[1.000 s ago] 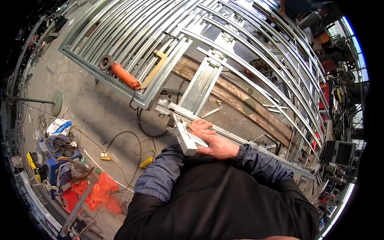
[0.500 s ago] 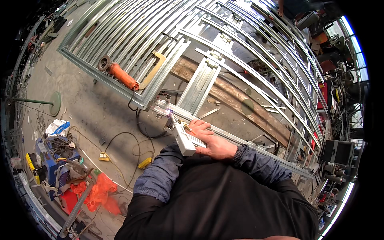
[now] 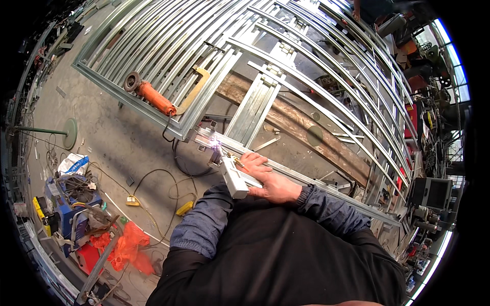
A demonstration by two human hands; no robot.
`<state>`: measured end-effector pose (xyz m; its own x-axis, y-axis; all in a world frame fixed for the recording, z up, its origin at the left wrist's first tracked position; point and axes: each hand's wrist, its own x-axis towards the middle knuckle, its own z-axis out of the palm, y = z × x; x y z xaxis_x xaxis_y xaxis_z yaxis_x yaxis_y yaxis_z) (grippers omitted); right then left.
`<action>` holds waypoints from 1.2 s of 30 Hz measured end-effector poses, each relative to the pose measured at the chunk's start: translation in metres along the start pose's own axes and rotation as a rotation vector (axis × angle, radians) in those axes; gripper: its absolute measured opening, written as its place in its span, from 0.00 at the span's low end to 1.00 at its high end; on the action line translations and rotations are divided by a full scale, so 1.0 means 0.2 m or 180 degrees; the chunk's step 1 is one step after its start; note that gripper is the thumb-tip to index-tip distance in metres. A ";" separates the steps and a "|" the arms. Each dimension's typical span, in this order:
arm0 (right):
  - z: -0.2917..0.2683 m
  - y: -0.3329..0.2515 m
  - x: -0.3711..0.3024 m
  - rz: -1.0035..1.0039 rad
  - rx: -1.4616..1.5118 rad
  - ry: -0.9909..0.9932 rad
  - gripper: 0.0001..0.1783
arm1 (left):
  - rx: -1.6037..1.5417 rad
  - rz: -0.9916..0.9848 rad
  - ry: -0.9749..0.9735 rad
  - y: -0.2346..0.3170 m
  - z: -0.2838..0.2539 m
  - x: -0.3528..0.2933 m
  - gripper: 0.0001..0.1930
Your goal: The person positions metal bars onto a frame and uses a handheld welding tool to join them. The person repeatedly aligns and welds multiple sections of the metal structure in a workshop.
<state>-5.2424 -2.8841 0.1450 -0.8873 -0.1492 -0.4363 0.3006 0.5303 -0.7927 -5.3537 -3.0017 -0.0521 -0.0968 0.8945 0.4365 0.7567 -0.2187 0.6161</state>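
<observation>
Apparently welding: spark [image 3: 215,142] near rail [image 3: 291,169] end, your right hand [image 3: 270,182] beside pale bar [image 3: 234,182], grip unclear, left hand hidden; next move likely wants steadiness.

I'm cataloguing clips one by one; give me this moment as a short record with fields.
Left hand: hidden; its sleeve reaches toward a pale box-shaped piece
Right hand: at a metal rail, beside the pale piece; exact grip unclear
Light: bright spark near the rail's left end
On metal frame: orange angle grinder, yellowish clamp
Lower left: orange-red plastic
</observation>
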 end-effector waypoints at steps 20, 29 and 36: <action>0.00 0.05 -0.02 0.0154 0.0201 -0.0025 0.36 | -0.0058 0.0007 0.0108 0.02 -0.02 0.00 0.27; 0.01 0.08 -0.02 -0.0009 0.0187 0.0059 0.35 | -0.0068 0.0026 0.0113 0.04 -0.06 0.03 0.28; 0.02 0.11 -0.02 -0.0045 0.0124 0.0054 0.36 | -0.0005 0.0058 0.0136 0.02 -0.03 0.02 0.30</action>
<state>-5.2310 -2.8748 0.1278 -0.8972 -0.1421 -0.4181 0.3012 0.4954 -0.8148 -5.3537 -3.0013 -0.0442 -0.1105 0.8729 0.4752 0.7576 -0.2355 0.6088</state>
